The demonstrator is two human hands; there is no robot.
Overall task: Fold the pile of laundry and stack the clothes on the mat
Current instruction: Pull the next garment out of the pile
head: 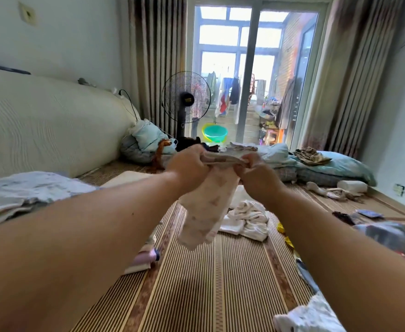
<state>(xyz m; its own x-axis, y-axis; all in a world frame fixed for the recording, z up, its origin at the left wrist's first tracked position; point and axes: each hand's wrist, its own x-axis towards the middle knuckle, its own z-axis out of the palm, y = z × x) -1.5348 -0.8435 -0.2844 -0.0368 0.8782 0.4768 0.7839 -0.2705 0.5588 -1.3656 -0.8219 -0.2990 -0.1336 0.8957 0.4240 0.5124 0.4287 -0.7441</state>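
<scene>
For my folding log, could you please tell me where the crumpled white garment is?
In the head view it lies on the striped mat, centre-right: white garment, just right of the hanging pale patterned garment.

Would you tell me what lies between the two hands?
In the head view, the top edge of a pale garment spans left hand to right hand.

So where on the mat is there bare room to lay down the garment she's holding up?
Both hands hold the pale garment in the air. The widest bare stretch of mat is the near middle, between the pink folded clothes at left and the white crumpled pile beyond. The right edge is crowded with scattered clothes.
</scene>
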